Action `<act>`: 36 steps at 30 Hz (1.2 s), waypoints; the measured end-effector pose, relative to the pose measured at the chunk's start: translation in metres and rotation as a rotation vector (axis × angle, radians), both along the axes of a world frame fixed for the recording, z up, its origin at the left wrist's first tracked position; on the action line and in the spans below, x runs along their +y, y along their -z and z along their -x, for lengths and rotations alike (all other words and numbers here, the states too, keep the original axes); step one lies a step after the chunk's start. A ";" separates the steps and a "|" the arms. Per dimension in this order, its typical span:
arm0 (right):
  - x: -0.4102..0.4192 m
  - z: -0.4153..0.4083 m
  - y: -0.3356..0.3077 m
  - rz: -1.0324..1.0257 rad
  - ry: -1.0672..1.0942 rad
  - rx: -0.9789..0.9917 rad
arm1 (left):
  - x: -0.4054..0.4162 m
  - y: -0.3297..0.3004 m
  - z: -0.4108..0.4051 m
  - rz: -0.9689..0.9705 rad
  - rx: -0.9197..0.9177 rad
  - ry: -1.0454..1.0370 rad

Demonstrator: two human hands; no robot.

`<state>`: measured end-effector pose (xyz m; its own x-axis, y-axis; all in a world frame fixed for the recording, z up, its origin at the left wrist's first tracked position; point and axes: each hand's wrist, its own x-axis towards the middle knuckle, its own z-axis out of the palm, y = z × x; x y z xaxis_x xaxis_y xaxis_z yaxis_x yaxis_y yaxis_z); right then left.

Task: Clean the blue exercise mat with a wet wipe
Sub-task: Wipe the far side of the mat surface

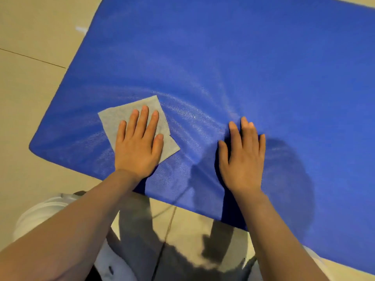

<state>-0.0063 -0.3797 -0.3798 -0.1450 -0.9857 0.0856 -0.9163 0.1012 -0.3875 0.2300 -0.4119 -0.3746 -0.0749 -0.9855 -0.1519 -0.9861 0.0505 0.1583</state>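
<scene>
My left hand (138,142) presses flat, fingers straight, on the grey wet wipe (136,122) at lower left of the frame, near the blue mat (233,57) corner. My right hand (242,157) rests flat, holding nothing. Most of the mat stretches toward the upper right.

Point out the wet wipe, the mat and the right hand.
wet wipe (117,118): head view, bare upper-left part.
mat (243,57): head view, bare middle surface.
right hand (242,159): head view, back of hand.

Bare forearms (67,230); white garment (34,216) at the knees
</scene>
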 end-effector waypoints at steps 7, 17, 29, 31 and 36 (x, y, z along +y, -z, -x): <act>0.072 0.032 -0.030 -0.448 0.032 0.040 | 0.056 -0.023 0.023 -0.316 -0.058 0.158; 0.103 0.057 -0.105 -0.885 0.101 -0.190 | 0.030 -0.123 0.054 -0.465 -0.279 0.358; 0.225 0.007 -0.218 -0.576 0.121 -0.251 | 0.096 -0.263 0.055 -0.389 -0.390 0.620; 0.232 0.010 -0.237 -0.486 0.178 -0.310 | 0.112 -0.282 0.061 -0.314 -0.369 0.679; 0.249 -0.008 -0.286 -0.320 0.223 -0.474 | 0.155 -0.339 0.067 -0.185 -0.272 0.814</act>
